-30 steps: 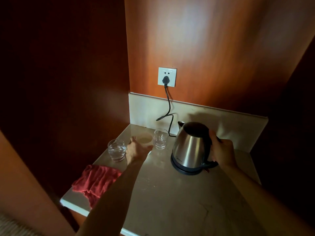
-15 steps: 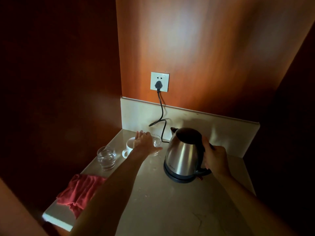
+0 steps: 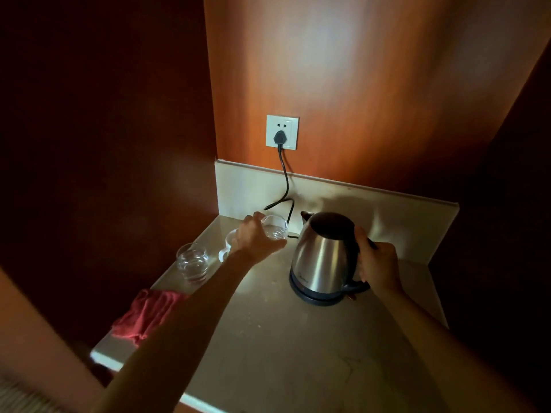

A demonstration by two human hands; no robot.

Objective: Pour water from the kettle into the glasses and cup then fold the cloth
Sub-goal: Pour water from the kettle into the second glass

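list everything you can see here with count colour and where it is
kettle: 1, steel with black lid and handle, on its black base at the counter's right
glasses: 2, clear, water in both; one near the left edge, one at the back by the kettle
cup: 1, white, between the glasses, mostly hidden by the left hand
cloth: 1, red, crumpled at the front left edge
counter: 1, pale stone
socket: 1, white, on the wooden wall
plug and cord: 1, black, running down behind the kettle
left hand: grips the back glass
right hand: grips the kettle handle
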